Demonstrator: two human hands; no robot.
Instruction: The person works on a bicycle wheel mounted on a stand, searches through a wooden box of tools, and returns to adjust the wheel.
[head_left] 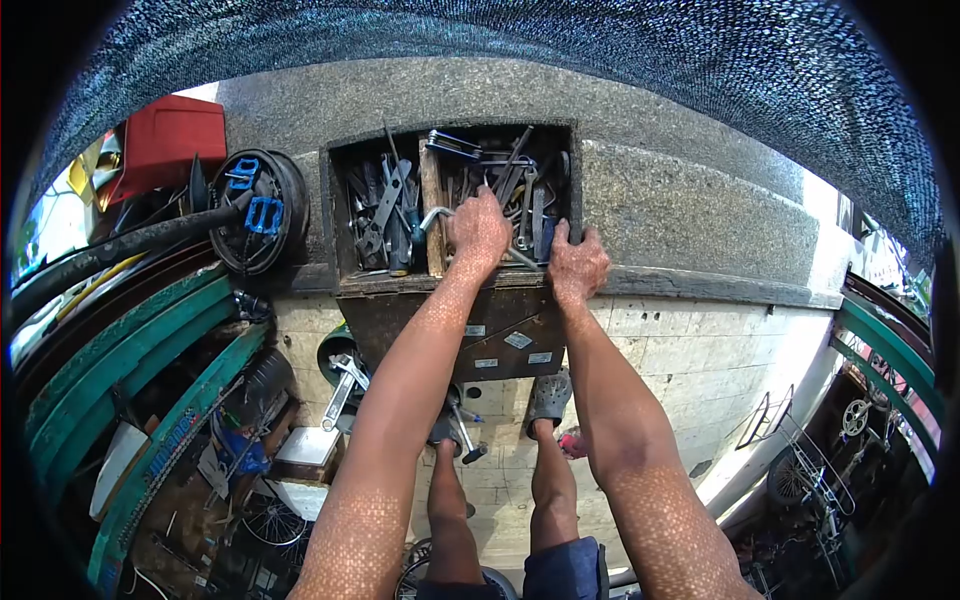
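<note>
My left hand [478, 232] reaches into the right compartment of a wooden toolbox [434, 240], its fingers curled down among loose metal tools. Whatever those fingers hold, if anything, is hidden. A bent silver rod [434, 214], like a hex key, lies close beside this hand on the left. My right hand [580, 264] grips the box's front right corner, thumb on the inner side and fingers outside. Several wrenches [527, 190] fill the right compartment around my left hand. Pliers and flat tools [390, 205] crowd the left compartment. A folding multi-tool [455, 146] rests near the back.
The box sits on a rough concrete ledge [690, 200]. Blue pedals [264, 215] lie in a round black tray to the left, near a red container [170, 135]. Below hangs an adjustable wrench [345, 390]. Dark netting [480, 35] droops overhead; bicycle parts [810, 470] stand at right.
</note>
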